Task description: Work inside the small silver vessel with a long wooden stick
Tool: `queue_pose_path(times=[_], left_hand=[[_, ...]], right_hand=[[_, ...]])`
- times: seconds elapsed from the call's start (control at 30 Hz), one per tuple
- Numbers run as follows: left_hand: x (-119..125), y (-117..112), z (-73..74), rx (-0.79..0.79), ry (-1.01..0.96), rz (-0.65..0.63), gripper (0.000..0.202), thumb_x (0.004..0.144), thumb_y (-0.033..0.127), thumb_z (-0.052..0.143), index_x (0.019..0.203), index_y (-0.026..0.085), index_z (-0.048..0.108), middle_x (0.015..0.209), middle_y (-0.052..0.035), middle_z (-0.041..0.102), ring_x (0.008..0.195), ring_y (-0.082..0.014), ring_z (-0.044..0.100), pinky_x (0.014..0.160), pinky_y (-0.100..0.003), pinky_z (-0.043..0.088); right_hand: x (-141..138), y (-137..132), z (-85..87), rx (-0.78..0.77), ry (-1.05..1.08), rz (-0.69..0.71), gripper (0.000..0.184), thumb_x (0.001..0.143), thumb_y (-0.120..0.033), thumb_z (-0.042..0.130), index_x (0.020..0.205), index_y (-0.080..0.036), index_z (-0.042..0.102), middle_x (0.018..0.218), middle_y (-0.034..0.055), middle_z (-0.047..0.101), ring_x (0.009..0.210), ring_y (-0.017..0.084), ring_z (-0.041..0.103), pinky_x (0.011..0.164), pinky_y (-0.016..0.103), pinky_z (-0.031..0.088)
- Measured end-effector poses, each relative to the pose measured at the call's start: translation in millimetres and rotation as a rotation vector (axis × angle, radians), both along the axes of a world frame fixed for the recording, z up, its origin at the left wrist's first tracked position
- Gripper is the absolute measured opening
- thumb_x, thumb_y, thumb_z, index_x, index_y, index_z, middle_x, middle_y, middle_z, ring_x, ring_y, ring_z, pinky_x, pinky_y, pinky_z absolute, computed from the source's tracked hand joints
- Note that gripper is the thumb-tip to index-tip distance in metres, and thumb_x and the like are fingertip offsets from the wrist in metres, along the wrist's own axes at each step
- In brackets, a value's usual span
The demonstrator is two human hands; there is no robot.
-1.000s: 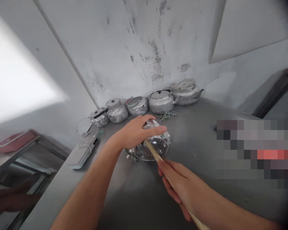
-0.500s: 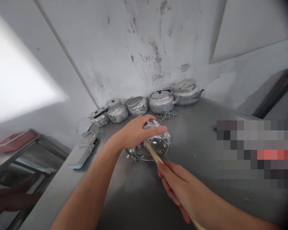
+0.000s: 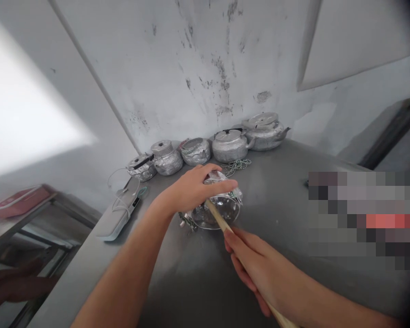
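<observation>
Left hand (image 3: 194, 191): clamped over the top of the small metal pot (image 3: 217, 209), fingers wrapped across its upper side, thumb along the near edge.
Small metal pot: lying tipped on the counter (image 3: 294, 155), open mouth turned toward 6 o'clock, shiny inside showing; at centre frame, well clear of the row behind.
Right hand (image 3: 256, 269): closed around the wooden stick (image 3: 217, 218), gripping it low, coming in from 5 o'clock.
Wooden stick: slanting up toward 11 o'clock, tip inside the pot's mouth, touching the rim on the near side; far end running out of frame at the bottom.
Bead chain (image 3: 237, 165): coiled on the counter just past the pot, at 12 o'clock from it; another bit of chain (image 3: 186, 220) trailing at the pot's 8 o'clock.
Row of kettles (image 3: 230, 145): lined along the wall at 12 o'clock, five silvery ones, lids on most, the largest kettle (image 3: 264, 132) at the 1 o'clock end with its spout pointing right.
Grey case (image 3: 118, 214): flat on the counter at 9 o'clock from the pot, white cable (image 3: 118, 189) looped over it.
Wall (image 3: 205, 59): white, stained with dark blotches.
Blurred patch (image 3: 362, 218): pixelated block at 3 o'clock, contents unreadable.
Lower left, 8 o'clock: glass surface (image 3: 30, 246) with a dim reflection of an arm.
</observation>
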State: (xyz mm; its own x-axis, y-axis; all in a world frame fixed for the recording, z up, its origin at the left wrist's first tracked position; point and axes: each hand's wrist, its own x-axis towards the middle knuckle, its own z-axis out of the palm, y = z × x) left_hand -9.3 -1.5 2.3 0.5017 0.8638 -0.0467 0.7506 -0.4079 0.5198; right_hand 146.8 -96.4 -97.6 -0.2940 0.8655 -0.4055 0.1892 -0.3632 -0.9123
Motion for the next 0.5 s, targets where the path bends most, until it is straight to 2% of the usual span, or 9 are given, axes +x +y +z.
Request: queue_pose_path(times=[0.13, 0.27, 0.4, 0.5], left_hand=[[0, -1, 1.3, 0.002, 0.004, -0.004, 0.073, 0.087, 0.080, 0.049, 0.144, 0.035, 0.048, 0.152, -0.0039, 0.045, 0.134, -0.0334, 0.046, 0.105, -0.043, 0.041], [0, -1, 2.2, -0.006, 0.010, 0.008, 0.076, 0.085, 0.083, 0.047, 0.145, 0.035, 0.048, 0.152, -0.0038, 0.045, 0.134, -0.0334, 0.047, 0.104, -0.042, 0.042], [0, -1, 1.5, 0.009, 0.014, -0.006, 0.073, 0.087, 0.079, 0.047, 0.145, 0.034, 0.047, 0.152, -0.0039, 0.045, 0.134, -0.0330, 0.046, 0.106, -0.042, 0.041], [-1, 0, 0.6, 0.013, 0.014, -0.016, 0.071, 0.088, 0.076, 0.047, 0.145, 0.033, 0.047, 0.152, -0.0040, 0.045, 0.135, -0.0329, 0.045, 0.106, -0.041, 0.041]], right_hand=[[0, -2, -1.4, 0.007, 0.031, -0.017, 0.041, 0.104, -0.050, 0.027, 0.087, -0.023, 0.052, 0.051, -0.0093, 0.040, 0.032, 0.007, 0.031, 0.026, 0.015, 0.036], [-1, 0, -2.7, -0.024, 0.019, 0.006, 0.040, 0.104, -0.047, 0.028, 0.085, -0.022, 0.053, 0.048, -0.0093, 0.039, 0.031, 0.008, 0.032, 0.025, 0.015, 0.034], [1, 0, 7.1, 0.000, 0.021, -0.020, 0.039, 0.105, -0.045, 0.026, 0.087, -0.023, 0.053, 0.050, -0.0090, 0.039, 0.034, 0.008, 0.032, 0.027, 0.015, 0.036], [4, -1, 14.2, 0.048, -0.002, -0.019, 0.039, 0.104, -0.047, 0.031, 0.080, -0.023, 0.050, 0.054, -0.0087, 0.039, 0.037, 0.007, 0.033, 0.029, 0.016, 0.038]])
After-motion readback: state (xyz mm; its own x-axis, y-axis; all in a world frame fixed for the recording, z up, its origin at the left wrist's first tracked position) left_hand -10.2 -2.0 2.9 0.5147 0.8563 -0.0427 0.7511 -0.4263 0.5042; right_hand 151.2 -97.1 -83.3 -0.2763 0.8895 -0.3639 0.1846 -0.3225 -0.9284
